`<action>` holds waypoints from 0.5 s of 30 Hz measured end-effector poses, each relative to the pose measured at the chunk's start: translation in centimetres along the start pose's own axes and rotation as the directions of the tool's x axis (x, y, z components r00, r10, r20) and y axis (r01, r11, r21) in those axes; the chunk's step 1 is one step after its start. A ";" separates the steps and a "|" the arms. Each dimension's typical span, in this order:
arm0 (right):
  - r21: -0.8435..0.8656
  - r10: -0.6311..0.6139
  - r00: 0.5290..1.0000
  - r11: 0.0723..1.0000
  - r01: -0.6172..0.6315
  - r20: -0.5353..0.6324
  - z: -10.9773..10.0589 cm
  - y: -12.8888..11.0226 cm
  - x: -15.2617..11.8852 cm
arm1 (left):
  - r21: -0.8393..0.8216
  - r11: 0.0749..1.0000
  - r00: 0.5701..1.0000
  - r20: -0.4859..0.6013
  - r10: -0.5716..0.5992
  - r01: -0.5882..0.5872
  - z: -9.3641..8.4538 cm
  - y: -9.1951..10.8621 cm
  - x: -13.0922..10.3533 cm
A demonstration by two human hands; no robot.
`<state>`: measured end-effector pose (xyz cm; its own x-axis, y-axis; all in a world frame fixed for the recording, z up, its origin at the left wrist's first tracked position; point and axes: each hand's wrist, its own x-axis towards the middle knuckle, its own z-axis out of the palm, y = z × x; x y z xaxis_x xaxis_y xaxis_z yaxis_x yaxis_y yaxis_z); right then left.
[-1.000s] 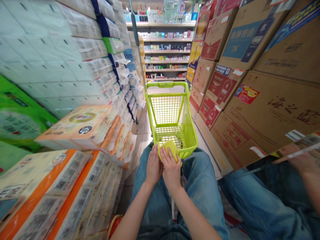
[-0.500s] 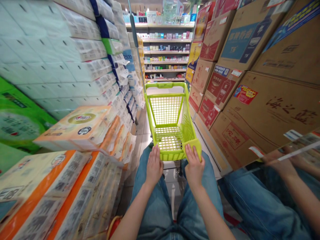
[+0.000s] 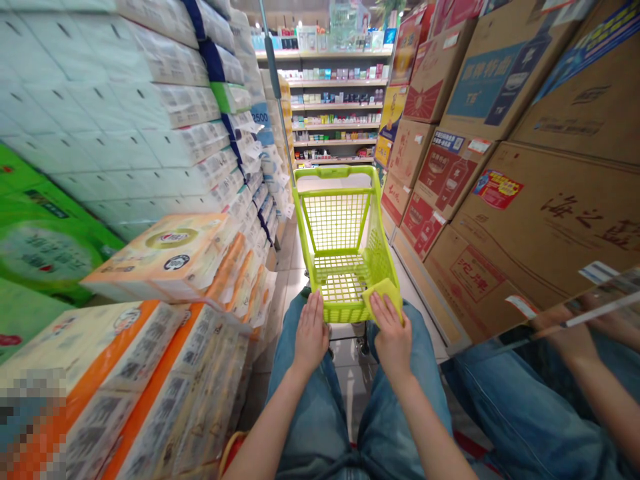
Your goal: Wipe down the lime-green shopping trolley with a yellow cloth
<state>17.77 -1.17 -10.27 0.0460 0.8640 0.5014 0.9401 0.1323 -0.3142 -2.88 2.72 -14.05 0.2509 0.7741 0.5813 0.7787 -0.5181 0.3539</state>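
Store aisle [image 3: 286,280] behind green basket [image 3: 346,313].
Yellow cloth [image 3: 387,288] gripped by right hand [image 3: 393,339] at basket's near-right corner; left hand [image 3: 310,337], farther from cloth, touches near-left corner, closure undetermined.

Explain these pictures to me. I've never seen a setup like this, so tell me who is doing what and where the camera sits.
There is no machine, only a person's bare hands. The camera is worn on the head, looking forward and down, so you see the person's own arms and jeans. A green basket stands between the knees. The left hand rests at its near left corner. The right hand holds a yellow cloth against the near right corner, fingers spread over it. Wrapped packs are piled on the left, cartons on the right, and stocked shelves stand ahead.
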 end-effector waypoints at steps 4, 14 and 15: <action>-0.046 0.150 0.986 0.987 -0.154 -0.077 -0.9 2.5 0.5 | -0.004 1.000 1.000 -0.008 -0.012 0.012 0.2 0.3 0.0; 0.090 -0.102 0.993 0.991 0.096 0.066 2.9 -9.6 -0.3 | -0.012 1.000 1.000 -0.008 0.008 -0.008 0.0 -0.1 -0.2; 0.100 -0.123 0.990 0.988 0.116 0.072 2.8 -9.3 -0.3 | -0.014 1.000 1.000 -0.006 0.013 -0.013 0.0 -0.2 -0.2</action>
<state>8.04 -1.31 -9.73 -0.0943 0.8737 0.4772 0.9005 0.2792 -0.3333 -3.06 2.65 -14.20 0.2573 0.7654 0.5899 0.7671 -0.5330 0.3570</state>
